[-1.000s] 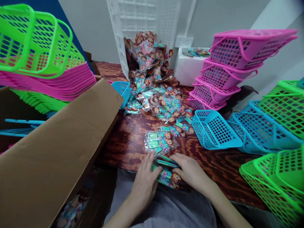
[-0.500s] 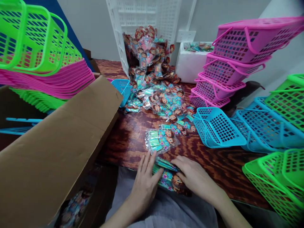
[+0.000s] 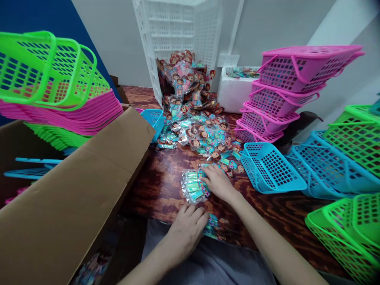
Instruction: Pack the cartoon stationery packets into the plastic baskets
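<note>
My left hand (image 3: 189,225) is at the near table edge, its fingers curled over a small stack of clear plastic packets (image 3: 212,227). These packets hold light-green and blue contents and a cartoon head print, slightly blurred. Farther forward, my right hand (image 3: 218,180) has its fingers closed over the right end of a fanned row of similar packets (image 3: 194,185), with the thumb at the near side. The heads on that row are hidden beneath the right hand. Beyond it, a large heap of loose packets (image 3: 202,128) spreads out from a tipped white crate (image 3: 172,25).
An empty blue basket (image 3: 271,168) stands right of the hands, beside filled blue and green baskets (image 3: 347,233). Stacked pink baskets (image 3: 282,89) rise behind. Left is an open cardboard box (image 3: 97,170) with nested baskets (image 3: 59,75). A white foam box (image 3: 233,91) stands at the back.
My right hand has moved forward from the near stack to the fanned row. My left hand has stayed at the stack, its fingers now more curled. The view has tilted slightly upward.
</note>
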Demonstrator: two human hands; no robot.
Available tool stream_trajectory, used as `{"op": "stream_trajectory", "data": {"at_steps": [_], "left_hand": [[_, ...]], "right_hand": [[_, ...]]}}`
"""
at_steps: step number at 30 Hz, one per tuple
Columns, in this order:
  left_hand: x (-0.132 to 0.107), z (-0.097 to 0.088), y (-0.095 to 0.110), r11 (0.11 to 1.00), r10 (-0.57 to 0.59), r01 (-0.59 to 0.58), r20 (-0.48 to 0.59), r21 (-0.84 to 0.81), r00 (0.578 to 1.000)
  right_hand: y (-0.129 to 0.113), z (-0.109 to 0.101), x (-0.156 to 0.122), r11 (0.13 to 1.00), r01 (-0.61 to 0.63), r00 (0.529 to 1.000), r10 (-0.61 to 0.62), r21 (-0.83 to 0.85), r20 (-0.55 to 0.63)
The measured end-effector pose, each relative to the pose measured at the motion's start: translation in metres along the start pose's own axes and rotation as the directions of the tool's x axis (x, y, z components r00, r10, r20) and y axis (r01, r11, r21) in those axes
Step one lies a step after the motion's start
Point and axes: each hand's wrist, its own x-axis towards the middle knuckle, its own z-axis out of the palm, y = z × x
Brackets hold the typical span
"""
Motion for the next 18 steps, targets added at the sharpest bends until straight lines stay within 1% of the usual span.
{"op": "stream_trajectory", "data": {"at_steps": [2, 4, 7, 11, 14, 18], "left_hand": [[0.001, 0.001, -0.001, 1.000, -0.021, 0.021, 0.014, 0.005, 1.000], [0.001, -0.001, -0.002, 0.999, -0.043, 0.043, 0.008, 0.000, 0.999], [0.002, -0.007, -0.004, 0.997, -0.073, 0.073, 0.006, -0.038, 0.997], [0.003, -0.010, -0.006, 0.991, -0.093, 0.095, 0.025, -0.097, 0.995], [0.002, -0.011, -0.006, 0.986, -0.110, 0.111, 0.011, -0.122, 0.994], [0.001, -0.013, -0.007, 0.984, -0.116, 0.117, 0.012, -0.132, 0.993]], "right_hand": [[-0.006, 0.009, 0.023, 0.992, -0.026, 1.000, 0.027, -0.121, 0.012], [-0.009, 0.012, 0.036, 0.990, -0.014, 0.998, 0.023, -0.143, 0.061], [-0.007, 0.005, 0.045, 0.990, 0.011, 0.992, 0.006, -0.140, 0.125], [-0.001, -0.007, 0.055, 0.989, -0.018, 0.982, 0.045, -0.144, 0.185], [-0.004, -0.005, 0.063, 0.988, -0.011, 0.978, 0.043, -0.156, 0.202], [-0.017, 0.001, 0.072, 0.987, 0.052, 0.973, -0.016, -0.151, 0.229]]}}
